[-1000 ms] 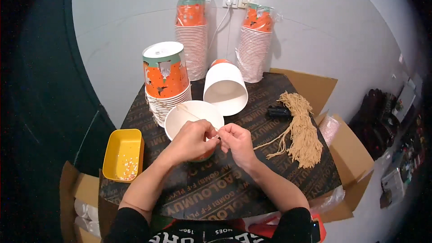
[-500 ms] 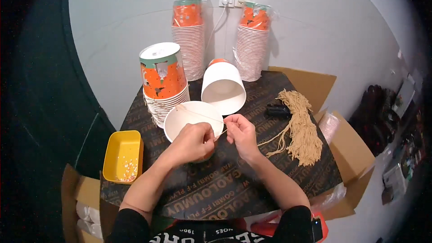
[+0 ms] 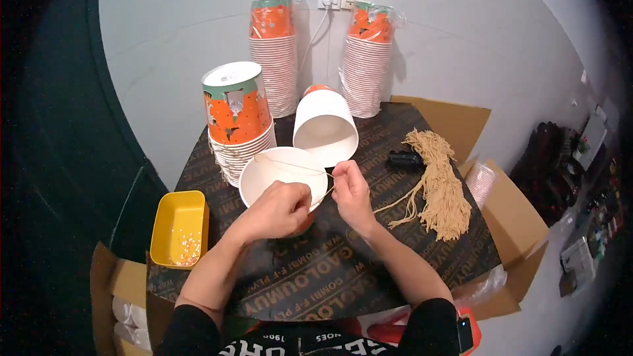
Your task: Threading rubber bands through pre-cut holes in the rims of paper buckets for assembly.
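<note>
A white-lined paper bucket [image 3: 273, 170] stands tilted with its mouth toward me. A thin tan cord [image 3: 290, 163] runs from its far left rim across the opening to my right hand [image 3: 353, 194], which pinches it just beyond the right rim. My left hand [image 3: 280, 209] is closed over the near rim, and its fingertips are turned away, so what they grip is hidden. Behind the bucket another white bucket [image 3: 324, 118] lies on its side. To the left rises a stack of orange and green buckets [image 3: 234, 109], bottoms up, with cords hanging along their rims.
A bundle of tan cords [image 3: 438, 188] lies at right beside a small black object [image 3: 405, 159]. Small beads sit in a yellow tray [image 3: 180, 214] at left. Two wrapped bucket stacks [image 3: 272, 59] stand by the wall. Open cardboard boxes [image 3: 511, 204] flank the dark table [image 3: 310, 283].
My right hand has moved slightly up, drawing the cord straighter across the bucket's mouth. My left hand stays almost in place at the near rim.
</note>
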Demonstrator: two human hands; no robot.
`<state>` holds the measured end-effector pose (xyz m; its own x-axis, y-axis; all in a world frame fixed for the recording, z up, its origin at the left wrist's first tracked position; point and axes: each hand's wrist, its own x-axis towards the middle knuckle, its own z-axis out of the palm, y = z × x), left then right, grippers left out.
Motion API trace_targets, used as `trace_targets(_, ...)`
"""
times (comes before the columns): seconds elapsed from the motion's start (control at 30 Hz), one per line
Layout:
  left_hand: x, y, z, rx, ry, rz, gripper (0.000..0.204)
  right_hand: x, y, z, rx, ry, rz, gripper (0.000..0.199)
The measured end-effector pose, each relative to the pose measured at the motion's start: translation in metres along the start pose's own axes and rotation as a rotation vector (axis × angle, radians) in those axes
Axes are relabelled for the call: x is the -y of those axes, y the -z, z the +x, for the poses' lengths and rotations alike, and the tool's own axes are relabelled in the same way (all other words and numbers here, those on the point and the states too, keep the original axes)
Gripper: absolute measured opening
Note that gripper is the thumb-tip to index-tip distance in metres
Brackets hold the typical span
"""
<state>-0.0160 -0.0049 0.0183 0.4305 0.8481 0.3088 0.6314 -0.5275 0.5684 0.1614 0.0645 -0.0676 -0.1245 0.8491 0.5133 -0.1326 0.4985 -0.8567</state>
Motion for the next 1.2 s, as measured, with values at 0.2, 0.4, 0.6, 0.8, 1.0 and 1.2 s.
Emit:
trace_targets(0.2,0.007,0.010,-0.007,-0.011,0.063,-0.107,0.014,0.011,0.002,-0.002,0.058,0.041,-0.241,0.008)
trace_targets(0.4,0.015,0.039,-0.028,-0.438,0.294,0.119,0.025,0.036,0.012,0.004,-0.030,0.368,-0.372,0.019)
trace_targets(0.6,0.024,0.036,-0.074,-0.366,0.664,0.202,0.041,0.018,0.039,-0.016,-0.026,0.260,-0.388,0.014)
trace_targets(0.8,0.028,0.005,-0.069,-0.352,0.701,-0.391,0.042,-0.005,0.065,-0.038,0.001,0.197,-0.430,0.014)
trace_targets(1.0,0.029,-0.015,-0.046,-0.458,0.634,-0.550,0.038,-0.020,0.076,-0.050,0.003,0.026,-0.354,0.013)
trace_targets(1.2,0.042,-0.005,-0.037,-0.580,0.574,-0.261,0.024,-0.019,0.077,-0.047,0.048,0.203,-0.492,0.013)
